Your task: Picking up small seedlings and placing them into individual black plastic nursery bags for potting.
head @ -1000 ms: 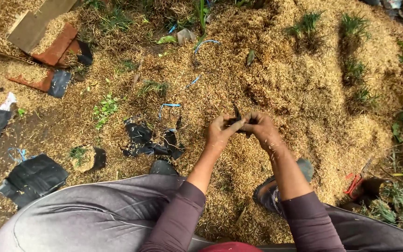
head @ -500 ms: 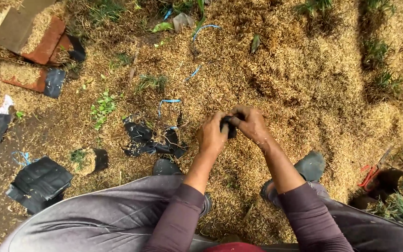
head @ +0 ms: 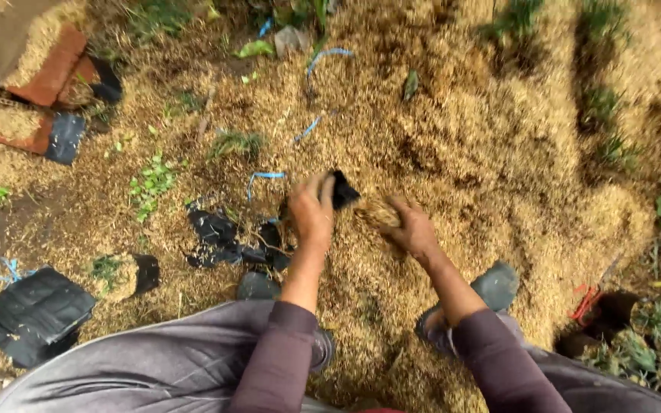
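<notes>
The left hand point(head: 311, 208) is closed around a small black plastic bag point(head: 342, 189), fingers curled over its lower part so that only the bag's upper corner sticks out to the right of the knuckles. The right hand point(head: 409, 226) is cupped loosely, palm down, with a clump of pale husk point(head: 379, 213) gathered under its fingertips; whether the fingers actually pinch the clump or only rest on it cannot be told through the blur. The two hands sit close together, the bag just beside the husk clump but apart from the right hand. Both forearms reach forward from dark maroon sleeves point(head: 281, 356), the left arm running nearly straight up the view, the right angled in from the lower right, wrists slightly bent down toward the heap of rice husk point(head: 499, 145) that fills the middle and right of the ground. Near the left hand, toward the left, lie crumpled black plastic scraps point(head: 219, 237) and a blue strap point(head: 263, 177). A folded black sheet point(head: 36, 310) lies at the lower left, and reddish bricks point(head: 51, 73) sit in the upper left corner. Red-handled shears point(head: 584, 302) rest at the heap's lower right edge. The husk beyond the hands, toward the top and right, is open ground broken only by grass tufts point(head: 598, 107).
</notes>
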